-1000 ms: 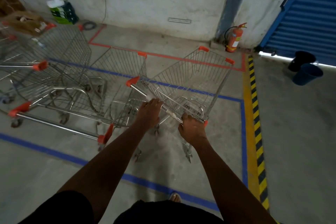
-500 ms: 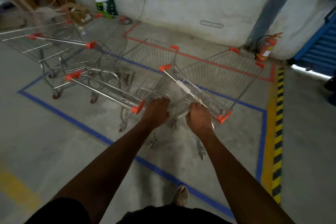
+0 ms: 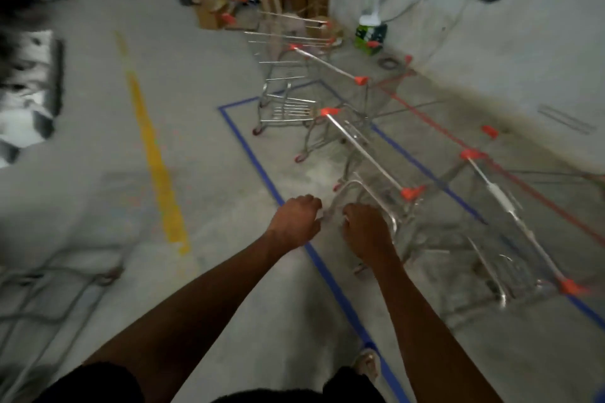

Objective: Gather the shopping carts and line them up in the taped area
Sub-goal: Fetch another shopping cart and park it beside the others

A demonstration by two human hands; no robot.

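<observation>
Several wire shopping carts with orange handle ends stand side by side inside the blue tape outline. The nearest cart's handle runs along the right; the second cart's handle and a third cart's handle lie farther back. My left hand and my right hand hover close together over the tape's front line, fingers loosely curled, holding nothing. My right hand is just short of a curved cart tube. The frame is motion-blurred.
Part of another wire cart shows at the lower left, outside the tape. A yellow floor line runs left of the outline, and red tape lies behind it. Cardboard boxes and a green-and-white pack sit by the back wall.
Both hands have let go of the nearest cart's handle and drawn back. My view has swung left, bringing the yellow line and a cart at the lower left into sight.
</observation>
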